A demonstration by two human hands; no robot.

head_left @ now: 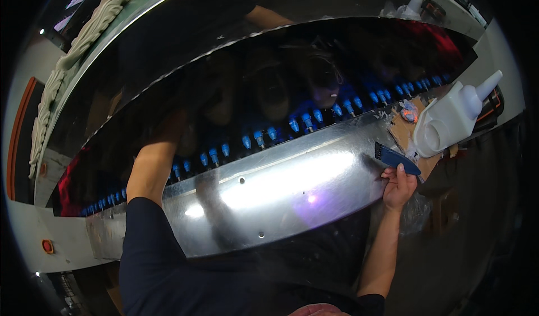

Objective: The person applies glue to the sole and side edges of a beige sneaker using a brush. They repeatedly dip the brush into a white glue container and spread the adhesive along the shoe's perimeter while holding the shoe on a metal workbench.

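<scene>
My left arm reaches into the dark opening of the machine, past a row of blue fittings [259, 139]. Shadow swallows most of my left hand [172, 128], so its fingers and anything in them are hidden. Over the right end of the shiny metal plate [269, 195], my right hand [400, 188] is closed on a small dark-blue brush [400, 160]. Its short dark bristles point left, toward the plate. Just beyond that hand stands a white plastic bottle [452, 119] with a long spout, on a scuffed piece of cardboard [400, 130].
Glossy dark panels [185, 29] of the machine curve above the opening, mirroring the surroundings. A red round button [48, 246] sits on the white housing at the left. Behind the bottle is a black and orange object [490, 109]. Crumpled clear plastic [415, 212] hangs at the lower right.
</scene>
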